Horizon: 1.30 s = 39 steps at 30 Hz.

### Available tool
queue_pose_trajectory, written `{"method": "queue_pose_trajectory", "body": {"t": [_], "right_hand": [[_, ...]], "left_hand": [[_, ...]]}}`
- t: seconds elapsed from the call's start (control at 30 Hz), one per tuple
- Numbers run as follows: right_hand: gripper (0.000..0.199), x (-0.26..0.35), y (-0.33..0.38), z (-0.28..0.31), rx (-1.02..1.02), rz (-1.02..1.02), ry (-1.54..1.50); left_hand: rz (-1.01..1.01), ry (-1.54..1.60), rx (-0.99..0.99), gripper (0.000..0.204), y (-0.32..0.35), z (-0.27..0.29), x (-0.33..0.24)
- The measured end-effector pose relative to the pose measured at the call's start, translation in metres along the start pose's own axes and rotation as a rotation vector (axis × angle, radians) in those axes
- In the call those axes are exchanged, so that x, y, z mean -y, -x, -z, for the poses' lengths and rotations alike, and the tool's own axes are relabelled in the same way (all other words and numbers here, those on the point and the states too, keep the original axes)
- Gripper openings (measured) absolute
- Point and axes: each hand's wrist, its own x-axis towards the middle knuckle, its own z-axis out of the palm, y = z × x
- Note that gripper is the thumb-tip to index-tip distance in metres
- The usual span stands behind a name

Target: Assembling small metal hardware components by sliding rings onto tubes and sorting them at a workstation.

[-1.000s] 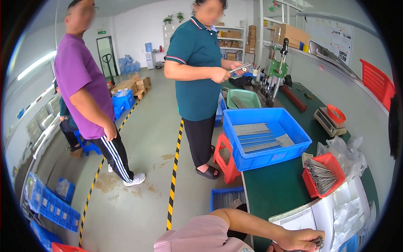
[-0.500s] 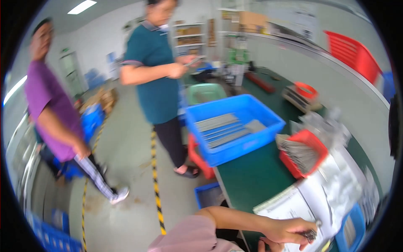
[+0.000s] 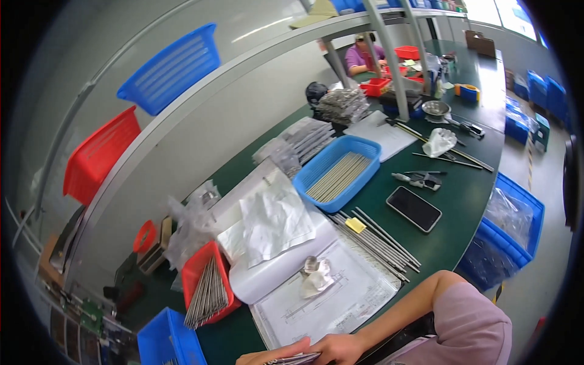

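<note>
At the lower edge my left hand (image 3: 275, 353) and my right hand (image 3: 342, 348) meet, both closed around a bundle of thin metal rods (image 3: 293, 360). Most of that bundle is cut off by the picture's edge. Just beyond my hands lies a printed drawing sheet (image 3: 350, 298). Crumpled white material (image 3: 317, 281) rests on it with a small round metal piece (image 3: 311, 264). To the left a red basket (image 3: 193, 272) holds many metal rods (image 3: 209, 296). Loose rods (image 3: 382, 248) with a yellow note (image 3: 355, 225) lie along the sheet's far right side.
A light-blue basket (image 3: 372, 146) contains pale rods. Right of it are a phone (image 3: 414, 208) and calipers (image 3: 424, 180). Plastic bags (image 3: 194, 222) lie behind the red basket. Blue bins (image 3: 528, 210) stand beyond the table's right edge. A person (image 3: 359, 56) sits farther down the table.
My view has swung right, from two standing people and a large blue bin to the table in front of me. My hands are now at the lower middle, both on the bundle.
</note>
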Motion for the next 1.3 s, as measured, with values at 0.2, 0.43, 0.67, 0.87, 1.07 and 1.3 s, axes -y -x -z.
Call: {"method": "queue_pose_trajectory", "body": {"t": [0.2,0.43,0.67,0.87,1.07,1.3], "right_hand": [[0.004,0.0,-0.007,0.002,-0.031,0.01,-0.067],[0.006,-0.012,-0.004,-0.004,-0.014,0.06,-0.016],[0.003,-0.013,-0.005,0.0,0.11,-0.058,-0.097],[0.006,-0.004,-0.004,0.02,0.124,-0.243,0.071],[0.007,0.014,-0.027,0.047,-0.012,0.018,0.131],[0.01,0.054,-0.072,0.094,-0.124,0.105,0.388]], "left_hand": [[-0.017,-0.006,-0.083,0.032,-0.006,0.02,0.014],[-0.04,0.179,-0.014,0.036,-0.007,0.014,0.03],[-0.064,0.248,0.191,0.041,-0.013,0.033,0.043],[-0.162,0.44,0.159,0.021,-0.033,0.022,0.052],[-0.075,0.39,0.068,0.023,-0.02,0.033,0.039],[-0.117,0.175,0.119,0.024,-0.01,0.031,0.036]]}}
